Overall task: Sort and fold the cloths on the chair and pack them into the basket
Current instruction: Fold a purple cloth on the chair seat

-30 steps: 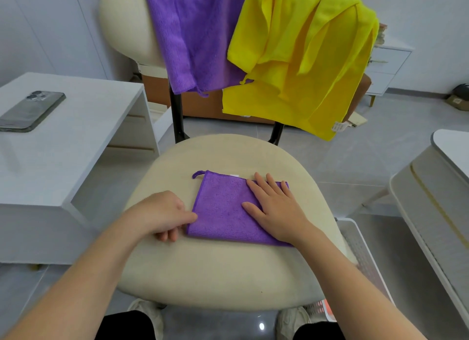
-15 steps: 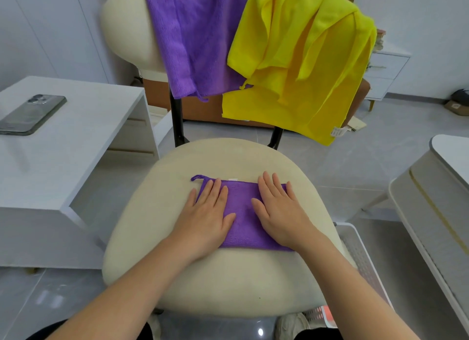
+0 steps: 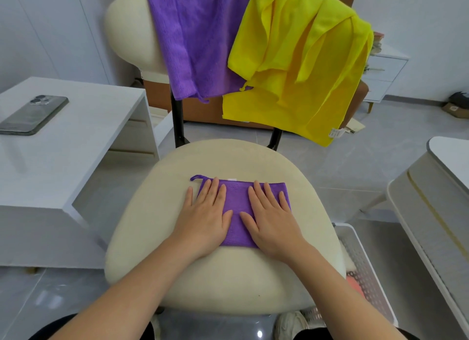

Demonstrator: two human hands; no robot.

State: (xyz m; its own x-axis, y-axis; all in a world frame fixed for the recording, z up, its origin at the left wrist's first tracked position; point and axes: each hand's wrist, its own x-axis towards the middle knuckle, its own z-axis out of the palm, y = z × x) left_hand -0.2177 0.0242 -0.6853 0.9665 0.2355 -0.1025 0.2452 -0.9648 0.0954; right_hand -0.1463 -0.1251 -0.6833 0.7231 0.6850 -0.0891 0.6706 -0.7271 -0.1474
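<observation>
Both hands, left hand (image 3: 206, 219) and right hand (image 3: 270, 221), press flat, fingers spread, on folded purple cloth (image 3: 237, 207); next: lift into basket (image 3: 365, 271) beside the right hand.

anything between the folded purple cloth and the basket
Nothing visible. The folded purple cloth lies on the chair seat under the left hand and right hand; the white basket stands on the floor beside the seat's right edge.

Bright, even, white indoor light with no hard shadows. The glossy floor (image 3: 259, 334) shows a small glare spot at 6 o'clock and a paler sheen at 7 o'clock. Soft shade lies beneath the chair seat (image 3: 223, 283). The wide lens bows the table (image 3: 76, 162) edge at 9 o'clock. The centre is sharp; the corners look slightly soft.
</observation>
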